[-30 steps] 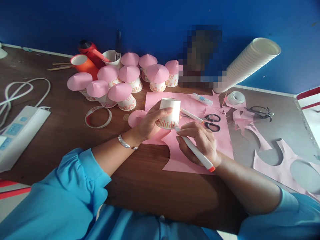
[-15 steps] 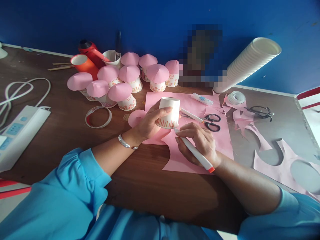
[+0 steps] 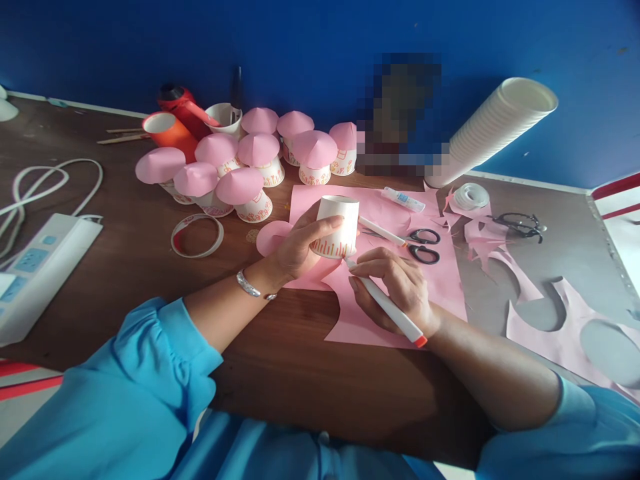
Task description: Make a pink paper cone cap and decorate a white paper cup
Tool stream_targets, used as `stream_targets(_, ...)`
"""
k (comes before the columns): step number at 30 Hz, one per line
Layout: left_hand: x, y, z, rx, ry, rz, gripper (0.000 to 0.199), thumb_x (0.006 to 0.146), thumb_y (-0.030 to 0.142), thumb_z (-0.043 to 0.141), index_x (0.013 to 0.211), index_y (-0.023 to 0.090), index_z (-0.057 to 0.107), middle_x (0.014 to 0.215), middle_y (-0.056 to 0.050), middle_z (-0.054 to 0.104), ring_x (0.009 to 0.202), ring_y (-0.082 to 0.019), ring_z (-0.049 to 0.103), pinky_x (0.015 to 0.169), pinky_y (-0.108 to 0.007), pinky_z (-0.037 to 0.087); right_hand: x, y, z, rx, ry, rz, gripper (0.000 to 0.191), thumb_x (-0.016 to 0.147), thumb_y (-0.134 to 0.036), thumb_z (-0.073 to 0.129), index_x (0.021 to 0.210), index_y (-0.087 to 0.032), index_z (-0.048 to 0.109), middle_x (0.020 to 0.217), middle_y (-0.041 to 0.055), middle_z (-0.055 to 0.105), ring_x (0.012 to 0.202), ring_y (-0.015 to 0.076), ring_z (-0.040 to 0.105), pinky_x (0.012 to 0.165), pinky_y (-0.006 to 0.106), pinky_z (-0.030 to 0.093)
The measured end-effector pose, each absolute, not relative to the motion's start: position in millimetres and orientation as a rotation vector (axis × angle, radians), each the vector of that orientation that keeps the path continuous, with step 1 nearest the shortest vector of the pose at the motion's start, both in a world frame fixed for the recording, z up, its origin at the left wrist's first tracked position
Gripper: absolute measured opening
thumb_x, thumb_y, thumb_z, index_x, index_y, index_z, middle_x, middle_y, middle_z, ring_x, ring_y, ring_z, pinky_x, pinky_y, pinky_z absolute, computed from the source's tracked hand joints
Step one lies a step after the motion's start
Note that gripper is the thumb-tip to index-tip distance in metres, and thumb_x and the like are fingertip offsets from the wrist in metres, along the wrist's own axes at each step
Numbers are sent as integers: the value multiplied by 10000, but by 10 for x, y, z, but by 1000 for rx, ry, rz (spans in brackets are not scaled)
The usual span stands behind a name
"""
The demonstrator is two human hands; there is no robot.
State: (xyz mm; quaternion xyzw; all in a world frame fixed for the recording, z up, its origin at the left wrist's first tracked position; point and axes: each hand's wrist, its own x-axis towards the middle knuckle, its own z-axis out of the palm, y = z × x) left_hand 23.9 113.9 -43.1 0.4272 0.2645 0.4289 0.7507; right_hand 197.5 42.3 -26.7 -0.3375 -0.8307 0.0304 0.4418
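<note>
My left hand [image 3: 300, 247] is closed around a white paper cup [image 3: 344, 220], held upside down over pink paper [image 3: 410, 293]. Short orange and red strokes run along the cup's wide rim. Pinched in my right hand [image 3: 400, 287] is a white marker [image 3: 387, 307] with an orange end, its tip at the cup's lower edge. Behind the cup lie a second marker [image 3: 383, 231] and black-handled scissors [image 3: 424, 245]. A pink paper disc [image 3: 274, 238] is partly hidden by my left hand.
Several cups with pink cone tops [image 3: 257, 150] stand at the back left, near an orange cup [image 3: 170, 130]. A tall stack of cups [image 3: 495, 130] leans at the wall. Glue [image 3: 404, 199], tape [image 3: 470, 196], paper scraps [image 3: 550, 320] and a power strip [image 3: 47, 267] lie about.
My right hand and the marker have shifted very slightly left along the cup's rim. The left hand keeps its hold on the cup almost unmoved.
</note>
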Motion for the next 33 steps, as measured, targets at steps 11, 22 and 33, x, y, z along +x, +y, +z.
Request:
stream_targets(11, 235, 1145, -451, 948, 548, 930, 281, 856, 471, 753, 955, 230, 650, 902, -33, 635, 837, -200, 616, 712, -331, 516, 1988, 414, -264, -775, -2046, 67, 187, 898, -59, 622, 1019, -193, 573, 807, 25, 654, 678, 144, 677, 598, 255, 567)
stream_targets(22, 238, 1134, -430, 895, 498, 929, 175, 911, 411, 672, 935, 242, 713, 920, -43, 645, 868, -212, 607, 755, -346, 540, 2014, 432, -281, -849, -2032, 27, 224, 887, -64, 631, 1048, -210, 580, 834, 28, 678, 693, 165, 687, 596, 280, 552)
stream_targets(33, 235, 1133, -428, 946, 566, 934, 222, 862, 444, 716, 959, 245, 693, 941, -38, 678, 921, -223, 630, 792, -346, 531, 2009, 432, -252, -856, -2046, 34, 212, 890, -71, 634, 1035, -213, 575, 828, 23, 678, 678, 156, 675, 585, 276, 545)
